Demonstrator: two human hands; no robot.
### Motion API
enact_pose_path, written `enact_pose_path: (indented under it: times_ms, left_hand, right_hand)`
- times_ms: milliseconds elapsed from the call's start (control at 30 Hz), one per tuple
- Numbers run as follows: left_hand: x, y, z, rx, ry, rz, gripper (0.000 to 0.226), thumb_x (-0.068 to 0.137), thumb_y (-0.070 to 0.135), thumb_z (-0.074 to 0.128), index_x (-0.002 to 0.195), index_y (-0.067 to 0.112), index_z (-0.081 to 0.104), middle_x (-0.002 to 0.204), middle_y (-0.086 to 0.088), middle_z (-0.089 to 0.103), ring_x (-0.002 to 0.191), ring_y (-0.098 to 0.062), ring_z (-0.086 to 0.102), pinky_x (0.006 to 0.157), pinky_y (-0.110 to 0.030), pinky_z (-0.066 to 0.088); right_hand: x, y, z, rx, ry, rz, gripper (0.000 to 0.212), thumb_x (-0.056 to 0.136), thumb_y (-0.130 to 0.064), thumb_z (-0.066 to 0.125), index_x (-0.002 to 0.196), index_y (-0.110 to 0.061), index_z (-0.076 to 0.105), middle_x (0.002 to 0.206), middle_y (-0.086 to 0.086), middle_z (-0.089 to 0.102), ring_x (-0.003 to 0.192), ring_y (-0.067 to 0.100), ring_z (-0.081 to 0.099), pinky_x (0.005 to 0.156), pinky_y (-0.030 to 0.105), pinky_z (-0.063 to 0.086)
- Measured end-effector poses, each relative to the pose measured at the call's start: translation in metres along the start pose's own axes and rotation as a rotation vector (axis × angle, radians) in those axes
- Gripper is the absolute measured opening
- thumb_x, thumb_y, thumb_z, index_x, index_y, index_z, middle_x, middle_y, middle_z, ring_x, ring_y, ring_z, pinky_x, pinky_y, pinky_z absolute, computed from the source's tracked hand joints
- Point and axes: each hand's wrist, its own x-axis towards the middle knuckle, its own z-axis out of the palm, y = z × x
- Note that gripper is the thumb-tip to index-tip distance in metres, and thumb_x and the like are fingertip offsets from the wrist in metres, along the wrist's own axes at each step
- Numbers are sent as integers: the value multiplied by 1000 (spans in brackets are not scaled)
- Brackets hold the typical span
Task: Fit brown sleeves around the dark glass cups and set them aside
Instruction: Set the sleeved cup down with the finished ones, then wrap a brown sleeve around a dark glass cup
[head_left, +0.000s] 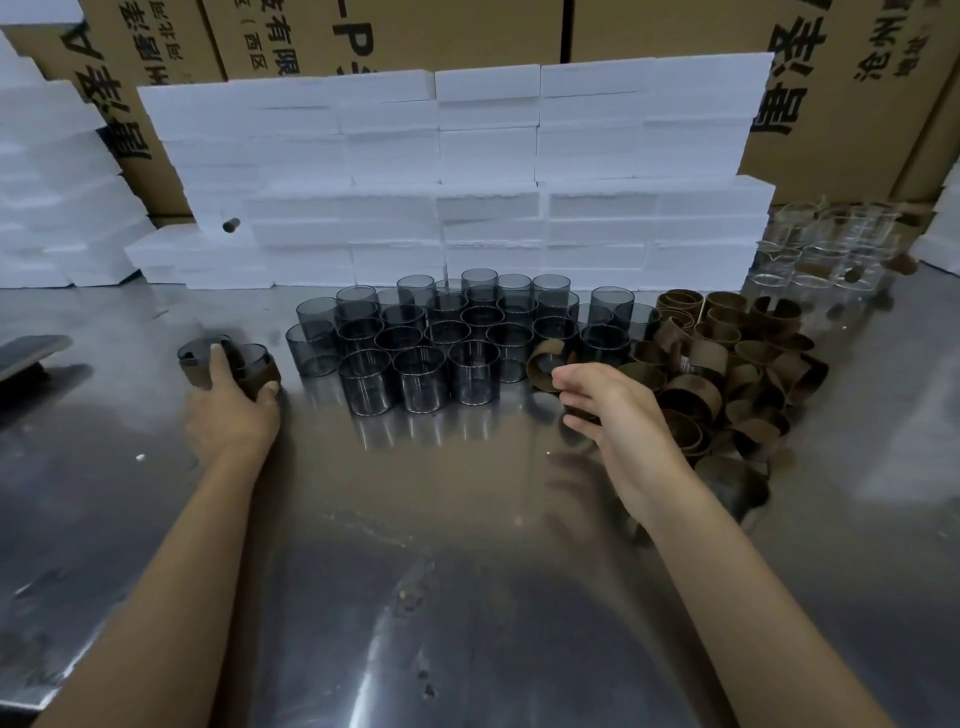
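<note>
Several bare dark glass cups (441, 343) stand clustered at the middle of the steel table (467, 519). A heap of brown sleeves (727, 374) lies to their right. My left hand (234, 410) grips a sleeved dark cup (257, 361) at the left; a second sleeved cup (200, 358) stands beside it, touching my fingers. My right hand (608, 410) curls its fingers around a brown sleeve (545, 364) at the near left edge of the heap, just in front of the cups.
Stacked white foam blocks (467, 182) wall off the back, with cardboard cartons (857, 78) behind. Clear glass cups (826, 244) stand at the back right. A dark flat object (31, 353) lies at the left edge.
</note>
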Motion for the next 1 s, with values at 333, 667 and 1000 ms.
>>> enact_pose_path:
  times_ms: [333, 667, 1000]
  left_hand:
    - [1, 26, 20, -43, -101, 321, 41, 102, 22, 60, 142, 22, 52, 138, -25, 38, 112, -47, 56, 104, -52, 45]
    - [-3, 44, 18, 5, 31, 283, 17, 102, 15, 58, 117, 8, 55, 133, -27, 37, 101, -49, 55, 95, -53, 48]
    - [-79, 148, -10, -722, -110, 440, 27, 95, 30, 70, 112, 28, 49, 116, 7, 61, 78, 4, 60, 66, -12, 46]
  right_hand:
    - [4, 3, 1, -34, 8, 15, 16, 77, -35, 71, 84, -24, 81, 95, -7, 78, 105, 15, 68, 95, 35, 55]
    - [-4, -4, 2, -12, -18, 11, 15, 91, -21, 66, 87, -20, 80, 104, -2, 77, 106, 12, 68, 99, 35, 54]
    - [-9, -12, 7, 217, -16, -12, 17, 100, -20, 62, 102, -8, 73, 104, 13, 75, 106, 25, 72, 84, 28, 60]
